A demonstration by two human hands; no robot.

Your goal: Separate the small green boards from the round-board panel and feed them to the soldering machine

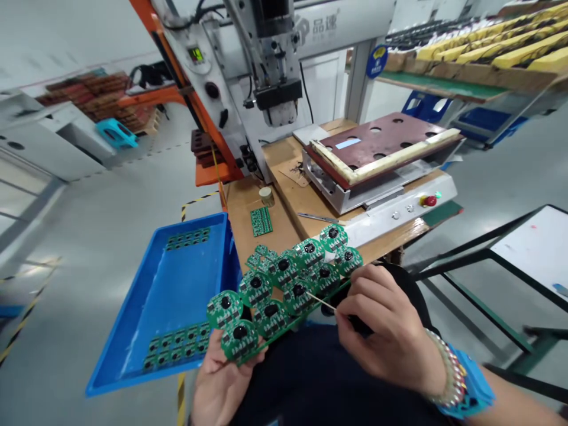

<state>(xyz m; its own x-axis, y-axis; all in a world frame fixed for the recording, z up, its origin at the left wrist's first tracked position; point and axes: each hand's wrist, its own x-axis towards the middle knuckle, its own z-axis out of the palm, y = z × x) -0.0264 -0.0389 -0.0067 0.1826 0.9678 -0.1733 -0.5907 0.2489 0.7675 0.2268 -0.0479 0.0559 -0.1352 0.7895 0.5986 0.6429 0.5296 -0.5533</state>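
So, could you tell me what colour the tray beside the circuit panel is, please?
The tray is bright blue, clearest in the head view.

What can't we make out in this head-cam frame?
- Left hand: palm and fingers mostly behind the PCB panel; wrist cut by the bottom edge.
- Stick in the right hand: rear end hidden in the fingers.
- Board markings: too small.
- Display on the machine: digits blurred.
- Boards in the blue tray: too small to count.
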